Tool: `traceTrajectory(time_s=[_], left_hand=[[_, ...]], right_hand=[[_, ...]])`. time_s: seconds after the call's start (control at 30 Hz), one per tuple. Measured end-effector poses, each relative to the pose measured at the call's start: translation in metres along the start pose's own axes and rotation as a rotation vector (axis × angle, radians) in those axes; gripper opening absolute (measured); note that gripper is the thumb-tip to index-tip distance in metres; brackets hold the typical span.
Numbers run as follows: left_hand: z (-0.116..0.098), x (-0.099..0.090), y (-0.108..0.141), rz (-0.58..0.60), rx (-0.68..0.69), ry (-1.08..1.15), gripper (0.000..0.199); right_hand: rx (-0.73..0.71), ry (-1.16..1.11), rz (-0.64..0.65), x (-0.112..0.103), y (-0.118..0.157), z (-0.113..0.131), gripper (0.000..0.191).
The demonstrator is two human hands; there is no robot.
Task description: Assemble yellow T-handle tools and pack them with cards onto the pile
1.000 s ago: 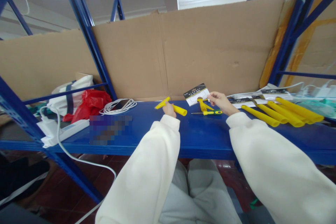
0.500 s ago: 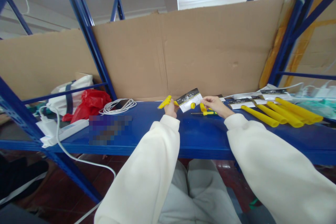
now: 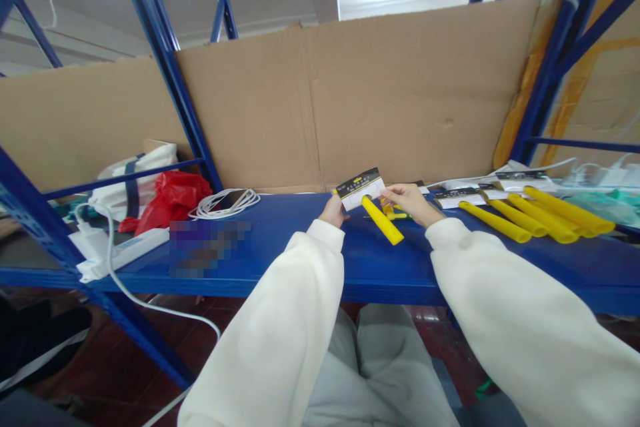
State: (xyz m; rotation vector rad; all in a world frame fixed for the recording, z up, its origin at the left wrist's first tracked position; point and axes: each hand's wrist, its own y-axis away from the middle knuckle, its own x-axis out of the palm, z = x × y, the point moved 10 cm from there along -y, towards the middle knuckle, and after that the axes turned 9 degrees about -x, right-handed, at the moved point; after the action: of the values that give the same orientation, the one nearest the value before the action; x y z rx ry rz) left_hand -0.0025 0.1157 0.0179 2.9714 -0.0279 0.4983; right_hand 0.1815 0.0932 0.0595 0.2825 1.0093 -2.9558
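Observation:
A black-and-white card (image 3: 359,188) is held up between both hands above the blue shelf. My left hand (image 3: 333,211) is closed on its left edge, and my right hand (image 3: 407,201) pinches its right edge. From the card's lower part a yellow tube (image 3: 383,221) slants down to the right. Behind the tube, near my right hand, a yellow-handled tool (image 3: 397,215) lies on the shelf, partly hidden.
Several yellow tubes (image 3: 545,217) with cards lie at the right on the blue shelf (image 3: 300,253). A coiled white cable (image 3: 225,203), a red bag (image 3: 175,197) and a white power strip (image 3: 133,248) are at the left. Cardboard (image 3: 390,93) stands behind.
The yellow tube, earlier pointing left through my left hand, now hangs down to the right in front of the card. My left hand has moved onto the card's edge; my right hand has barely moved.

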Motion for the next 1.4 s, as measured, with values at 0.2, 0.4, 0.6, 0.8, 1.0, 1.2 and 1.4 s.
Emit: traceTrajectory(time_s=[0.2, 0.4, 0.6, 0.8, 1.0, 1.2, 1.4], left_hand=[[-0.007, 0.01, 0.01, 0.082, -0.024, -0.004, 0.051], [-0.008, 0.004, 0.015, 0.014, 0.022, -0.047, 0.024], [-0.004, 0.002, 0.017, 0.003, -0.003, 0.068, 0.008], [-0.005, -0.009, 0.018, -0.108, 0.024, 0.058, 0.019], [-0.007, -0.012, 0.024, -0.185, 0.032, 0.035, 0.048], [-0.005, -0.008, 0.025, -0.168, 0.027, 0.027, 0.053], [-0.007, 0.003, 0.021, -0.06, 0.053, -0.009, 0.045]], right_hand=[[0.028, -0.054, -0.112, -0.008, 0.001, -0.001, 0.034], [0.062, -0.105, -0.117, -0.001, 0.005, -0.005, 0.024], [0.049, 0.068, -0.018, 0.01, 0.004, -0.009, 0.027], [-0.135, 0.155, 0.163, 0.031, 0.008, 0.007, 0.038], [-0.163, 0.224, 0.286, 0.047, 0.016, 0.011, 0.044], [-0.192, 0.366, 0.383, 0.056, 0.018, 0.018, 0.021], [-0.257, 0.485, 0.44, 0.06, 0.022, 0.027, 0.032]])
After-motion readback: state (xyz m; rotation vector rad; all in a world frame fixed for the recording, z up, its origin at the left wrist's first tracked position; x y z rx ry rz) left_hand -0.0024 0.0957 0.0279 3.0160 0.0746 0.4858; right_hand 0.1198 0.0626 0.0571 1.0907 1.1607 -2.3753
